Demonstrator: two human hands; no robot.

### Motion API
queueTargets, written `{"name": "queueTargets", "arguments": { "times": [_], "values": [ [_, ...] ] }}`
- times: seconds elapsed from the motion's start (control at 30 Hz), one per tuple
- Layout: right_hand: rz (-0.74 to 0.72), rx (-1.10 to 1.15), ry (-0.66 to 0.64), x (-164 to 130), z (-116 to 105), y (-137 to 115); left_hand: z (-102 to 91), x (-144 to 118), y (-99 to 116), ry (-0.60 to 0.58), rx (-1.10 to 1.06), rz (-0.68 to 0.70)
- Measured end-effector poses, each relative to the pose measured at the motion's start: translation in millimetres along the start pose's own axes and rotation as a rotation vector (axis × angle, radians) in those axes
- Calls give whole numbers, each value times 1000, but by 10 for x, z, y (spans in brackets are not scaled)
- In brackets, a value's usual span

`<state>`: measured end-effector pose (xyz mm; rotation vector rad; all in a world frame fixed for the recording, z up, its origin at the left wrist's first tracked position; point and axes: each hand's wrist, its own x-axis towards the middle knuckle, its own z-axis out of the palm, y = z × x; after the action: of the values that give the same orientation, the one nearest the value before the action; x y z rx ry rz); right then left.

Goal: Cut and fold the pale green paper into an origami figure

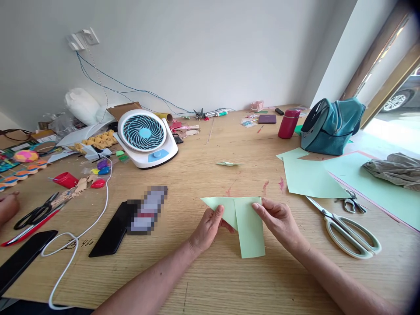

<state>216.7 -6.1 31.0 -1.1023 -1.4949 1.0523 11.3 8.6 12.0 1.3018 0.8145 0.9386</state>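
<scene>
A light green sheet of paper [251, 229], folded, is held up between my two hands above the wooden table. Its left part is a pointed triangle, and a rectangular strip hangs down on the right. My left hand [210, 223] pinches the triangular part, thumb on top and fingers partly hidden beneath. At the upper right corner, my right hand [278, 221] grips the strip between thumb and fingers. To the right of my right hand lie large scissors [351, 234] with pale handles, their blades partly under a bigger green sheet [311, 177].
A white fan [144, 135] stands at the back left. Two black phones [110, 229] and a white cable [106, 192] lie at left, near black scissors [37, 214]. Another person's hand [9, 208] rests at the left edge. A red bottle [289, 124] and teal bag [333, 127] stand back right.
</scene>
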Motion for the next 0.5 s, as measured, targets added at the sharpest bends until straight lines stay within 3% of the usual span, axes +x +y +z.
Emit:
{"name": "queueTargets", "arguments": {
  "times": [0.33,0.5],
  "values": [
    [38,-101,28,-19,-32,14,6,-5,-9,36,-16,-23],
    [50,-58,39,-36,-25,33,53,-31,20,-72,-11,-41]
  ]
}}
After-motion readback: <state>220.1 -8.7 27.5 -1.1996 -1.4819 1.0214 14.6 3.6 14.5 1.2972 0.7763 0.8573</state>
